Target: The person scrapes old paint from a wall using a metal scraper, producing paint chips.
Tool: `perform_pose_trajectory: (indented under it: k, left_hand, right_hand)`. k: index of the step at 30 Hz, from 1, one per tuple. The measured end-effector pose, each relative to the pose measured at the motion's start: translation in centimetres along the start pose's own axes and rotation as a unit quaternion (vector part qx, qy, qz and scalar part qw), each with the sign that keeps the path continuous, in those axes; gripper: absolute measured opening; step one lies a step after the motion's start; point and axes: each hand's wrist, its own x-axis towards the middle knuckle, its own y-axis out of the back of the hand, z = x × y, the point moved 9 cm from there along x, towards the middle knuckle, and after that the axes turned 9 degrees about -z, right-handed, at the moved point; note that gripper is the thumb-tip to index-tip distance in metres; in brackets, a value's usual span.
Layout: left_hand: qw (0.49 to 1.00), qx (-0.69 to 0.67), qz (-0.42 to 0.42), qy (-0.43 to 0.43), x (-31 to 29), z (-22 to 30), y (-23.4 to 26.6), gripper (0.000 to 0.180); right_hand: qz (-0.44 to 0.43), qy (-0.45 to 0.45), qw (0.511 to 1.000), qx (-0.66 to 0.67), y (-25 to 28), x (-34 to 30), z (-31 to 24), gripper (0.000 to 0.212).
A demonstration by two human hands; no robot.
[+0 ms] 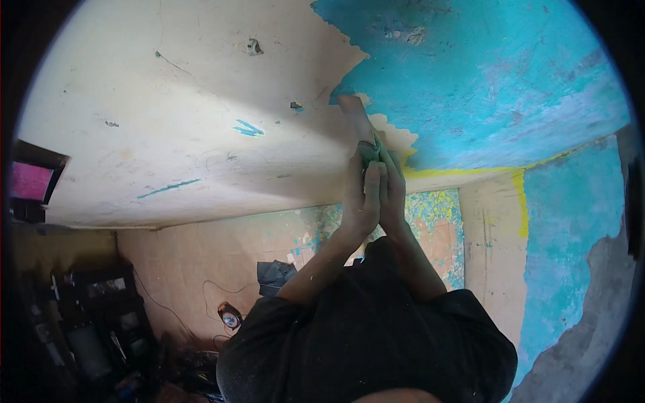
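Both my hands are wrapped round the handle of a paint scraper (358,119), close together in front of me. My left hand (361,191) is closed on it, and my right hand (392,189) presses in from the other side. The scraper's flat blade points up and away, its tip at the ragged edge of the turquoise paint (463,94). Left of that edge spreads the pale bare wall (201,121), marked with small holes and a few leftover turquoise streaks. Most of the handle is hidden by my fingers; a bit of green shows.
Paint flakes (430,211), turquoise and yellow, litter the tiled floor (181,252) below the wall. A dark cloth-like piece (274,275), an orange and black round device (230,316) and cables lie to the left. Dark furniture (94,329) stands further left.
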Motion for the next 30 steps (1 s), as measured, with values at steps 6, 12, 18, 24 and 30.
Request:
perform_pose_trajectory:
  k: [6, 12, 18, 24, 30]
  left_hand:
    - [0.995, 0.092, 0.015, 0.024, 0.1, -1.4, -1.9, 0.038]
    - [0.985, 0.106, 0.112, 0.083, -0.5, -2.7, -2.2, 0.029]
    - [0.94, 0.258, 0.219, -0.035, -1.8, 0.4, -1.9, 0.046]
    - [0.934, 0.241, 0.261, -0.041, -1.1, 2.6, -1.9, 0.039]
    - [0.938, 0.233, 0.256, -0.009, -1.4, 2.7, -2.7, 0.039]
  right_hand:
    - [-0.13, 0.033, 0.991, 0.028, 1.1, 0.6, 0.7, 0.043]
    - [-0.027, 0.142, 0.971, -0.189, 9.9, 0.5, 4.0, 0.038]
    - [0.391, 0.095, 0.847, -0.347, 25.7, 1.5, 3.2, 0.042]
    - [0.386, 0.043, 0.866, -0.314, 30.7, 5.2, 5.3, 0.064]
    - [0.343, 0.071, 0.878, -0.326, 29.7, 7.8, 8.8, 0.079]
